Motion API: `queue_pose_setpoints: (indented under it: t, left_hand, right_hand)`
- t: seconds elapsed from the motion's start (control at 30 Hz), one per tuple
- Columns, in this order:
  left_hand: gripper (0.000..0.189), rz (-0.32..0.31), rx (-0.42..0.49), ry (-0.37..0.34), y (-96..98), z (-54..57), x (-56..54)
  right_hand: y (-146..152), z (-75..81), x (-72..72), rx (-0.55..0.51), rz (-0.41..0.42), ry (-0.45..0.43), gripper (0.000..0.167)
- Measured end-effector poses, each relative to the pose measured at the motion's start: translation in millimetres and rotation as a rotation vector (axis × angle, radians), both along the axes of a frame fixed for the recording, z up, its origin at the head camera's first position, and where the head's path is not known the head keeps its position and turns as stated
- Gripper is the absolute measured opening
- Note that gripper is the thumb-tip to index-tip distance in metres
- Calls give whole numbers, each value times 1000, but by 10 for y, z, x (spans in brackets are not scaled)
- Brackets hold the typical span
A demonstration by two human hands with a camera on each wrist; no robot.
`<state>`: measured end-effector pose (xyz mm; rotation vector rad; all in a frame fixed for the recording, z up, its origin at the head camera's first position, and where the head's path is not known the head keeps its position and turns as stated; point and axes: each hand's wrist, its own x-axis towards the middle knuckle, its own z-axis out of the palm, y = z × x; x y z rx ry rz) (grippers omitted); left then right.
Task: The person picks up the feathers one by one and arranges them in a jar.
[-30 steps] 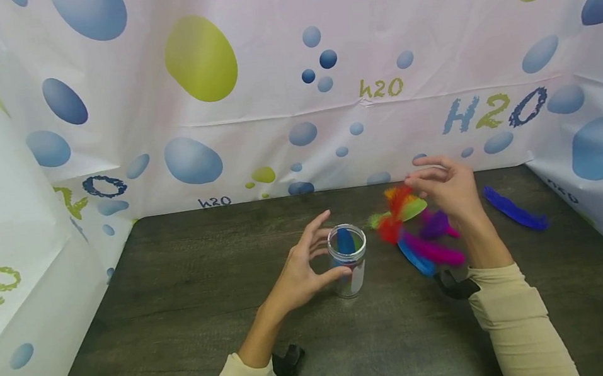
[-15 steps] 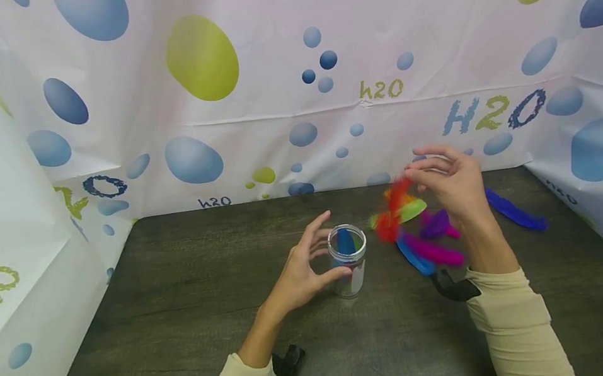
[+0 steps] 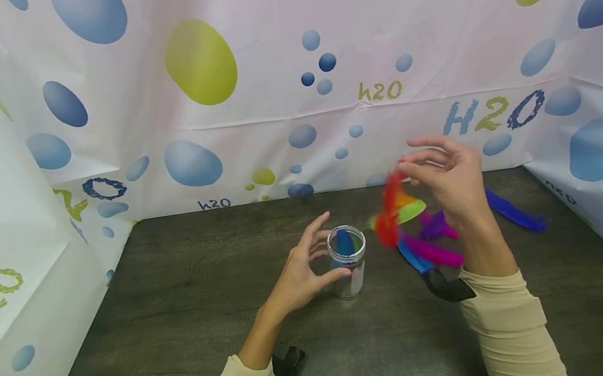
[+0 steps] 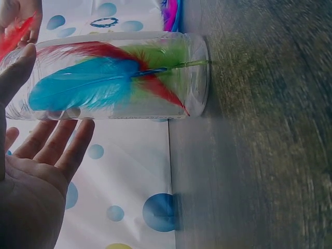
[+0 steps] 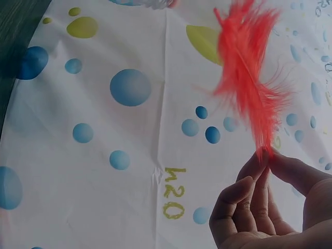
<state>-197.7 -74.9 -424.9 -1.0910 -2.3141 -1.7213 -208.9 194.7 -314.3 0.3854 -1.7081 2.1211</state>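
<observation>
Red feather: pinched in the air by the right hand, right of the glass jar (image 3: 348,258) and apart from it, plume (image 3: 390,208) hanging down.
Feather's handling: probably almost weightless, soft and floppy in the barbs, a little stiffer along the shaft; likely easy to crumple, so the narrow quill end looks the best hold.
Right hand (image 3: 456,180): beyond the jar and to its right; thumb and forefinger meet on the quill tip, other fingers loosely bent.
Left hand (image 3: 303,278): wrapped lightly round the jar's left side, thumb and fingertips against the glass, palm apart.
Jar: upright and lidless; smooth glass, presumably slippery and breakable, so a hold round the wall suits it.
Inside the jar: a blue feather (image 4: 83,83), a green feather (image 4: 166,54) and another red one (image 4: 165,92).
Loose feathers: a magenta feather (image 3: 432,250), a purple feather (image 3: 434,228) and others, right of the jar.
Dark blue feather (image 3: 515,211): farther right of the jar.
Desk (image 3: 183,330): dark, wood-grained, beneath the jar.
</observation>
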Motion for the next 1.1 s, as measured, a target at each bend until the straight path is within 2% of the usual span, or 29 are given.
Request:
queue_pose_setpoints:
  t: [0.2, 0.5, 0.83, 1.1]
  left_hand:
    - [98, -1, -1, 3, 3, -3, -3]
    - [98, 2, 1, 3, 3, 7, 16]
    - [97, 0, 4, 8, 14, -12, 7]
    - [97, -5, 9, 4, 8, 8, 5]
  right_hand:
    - [-123, 41, 6, 31, -26, -1, 24]
    - [-344, 1, -40, 109, -36, 13, 26]
    - [-492, -36, -113, 114, -71, 36, 24]
    - [-526, 1, -139, 109, -97, 38, 24]
